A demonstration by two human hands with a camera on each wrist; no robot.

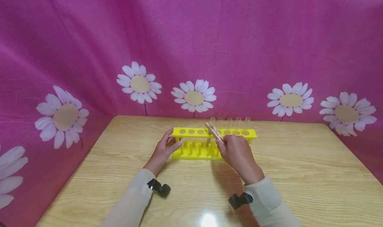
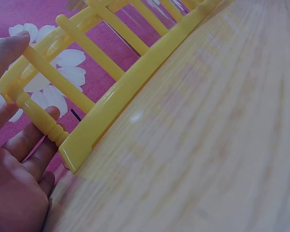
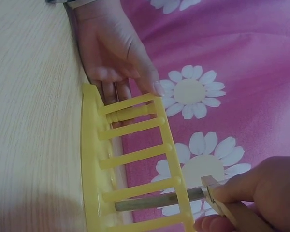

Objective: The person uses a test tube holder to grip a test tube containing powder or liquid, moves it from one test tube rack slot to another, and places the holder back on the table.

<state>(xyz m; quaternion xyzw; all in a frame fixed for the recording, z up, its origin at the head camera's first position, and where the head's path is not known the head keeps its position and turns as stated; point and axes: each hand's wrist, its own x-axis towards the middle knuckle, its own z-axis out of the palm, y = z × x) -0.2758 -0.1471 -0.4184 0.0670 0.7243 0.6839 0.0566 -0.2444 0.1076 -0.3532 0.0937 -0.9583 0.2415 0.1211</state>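
Note:
A yellow test tube rack (image 1: 194,156) stands on the table. My left hand (image 1: 163,150) holds its left end, thumb in front and fingers behind the end post (image 2: 41,117). With my right hand (image 1: 239,153) I grip a wooden test tube holder (image 1: 213,132) that slants up to the left over the rack. In the right wrist view, the holder's jaws meet the upper part of a test tube (image 3: 154,200) with greyish contents, which stands in the rack. Clear test tubes (image 1: 229,122) stick up from the holes on the right; the left holes hold none.
The rack stands on a light wooden table (image 1: 119,147), toward its far edge. Behind it hangs a pink cloth (image 1: 239,47) printed with white daisies. Small black cameras (image 1: 160,188) are strapped to both wrists.

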